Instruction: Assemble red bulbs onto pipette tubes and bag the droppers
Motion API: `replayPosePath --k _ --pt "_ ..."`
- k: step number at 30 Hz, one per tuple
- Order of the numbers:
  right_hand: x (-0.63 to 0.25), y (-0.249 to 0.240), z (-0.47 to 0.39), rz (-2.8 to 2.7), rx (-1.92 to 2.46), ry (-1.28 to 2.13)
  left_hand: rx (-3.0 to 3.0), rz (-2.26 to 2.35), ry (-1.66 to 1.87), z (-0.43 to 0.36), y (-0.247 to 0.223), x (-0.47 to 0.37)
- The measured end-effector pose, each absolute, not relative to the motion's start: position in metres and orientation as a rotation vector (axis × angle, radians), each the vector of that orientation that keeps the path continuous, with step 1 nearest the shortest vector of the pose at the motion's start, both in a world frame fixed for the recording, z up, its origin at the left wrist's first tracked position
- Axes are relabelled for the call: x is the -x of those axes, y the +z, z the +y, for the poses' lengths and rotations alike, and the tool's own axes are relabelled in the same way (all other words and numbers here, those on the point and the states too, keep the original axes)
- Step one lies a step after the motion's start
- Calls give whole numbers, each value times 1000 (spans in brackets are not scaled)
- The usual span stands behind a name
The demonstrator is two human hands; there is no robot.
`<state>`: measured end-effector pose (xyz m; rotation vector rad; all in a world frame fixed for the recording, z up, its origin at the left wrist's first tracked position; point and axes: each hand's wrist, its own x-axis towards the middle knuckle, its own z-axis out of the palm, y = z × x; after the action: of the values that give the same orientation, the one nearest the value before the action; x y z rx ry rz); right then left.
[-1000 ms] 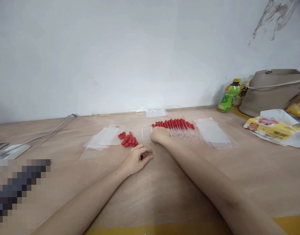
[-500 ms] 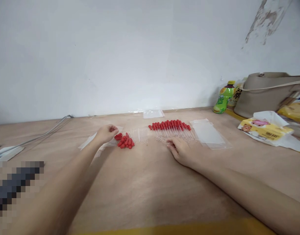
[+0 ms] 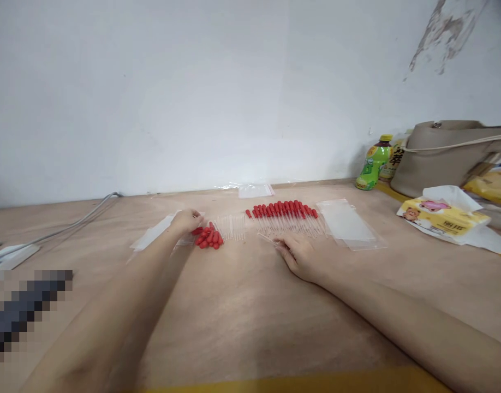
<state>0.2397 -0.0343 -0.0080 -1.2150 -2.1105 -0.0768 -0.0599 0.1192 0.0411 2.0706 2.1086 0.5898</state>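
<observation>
My right hand (image 3: 297, 254) pinches a thin clear glass dropper tube (image 3: 267, 238), which points left just above the table. Behind that hand lies a row of droppers with red rubber bulbs (image 3: 285, 208), their clear tubes toward me. My left hand (image 3: 188, 221) hovers at the back left edge of a small pile of loose red rubber bulbs (image 3: 209, 238), fingers curled together; what they hold, if anything, is hidden. Between the pile and the finished-looking row lie several bare clear tubes (image 3: 233, 227), side by side.
Clear plastic bags lie to the right (image 3: 349, 224), at the left (image 3: 154, 232) and by the wall (image 3: 255, 190). A green drink bottle (image 3: 374, 164), a beige bag (image 3: 442, 155) and a tissue pack (image 3: 442, 215) stand at right. A grey cable (image 3: 82, 218) runs along the left.
My left hand has moved slightly right and its fingers have come down closer to the loose red bulbs. The right hand still holds its tube, with the tube's tip shifted slightly left.
</observation>
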Motion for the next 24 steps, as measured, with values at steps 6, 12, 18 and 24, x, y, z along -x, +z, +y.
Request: replayPosePath --k 6,12,18,24 --pt "-241 -15 -31 -2118 1140 -148 -2162 1645 1369 59 45 41" --pt "-239 -3 -37 -2135 1286 -162 -1895 1009 1191 0 7 1" --pt "-239 5 -43 -2158 1385 -209 -1685 896 1010 -5 -18 -15" --pt "-230 -12 -37 -2148 1141 -143 -1835 927 1029 -5 -24 -11"
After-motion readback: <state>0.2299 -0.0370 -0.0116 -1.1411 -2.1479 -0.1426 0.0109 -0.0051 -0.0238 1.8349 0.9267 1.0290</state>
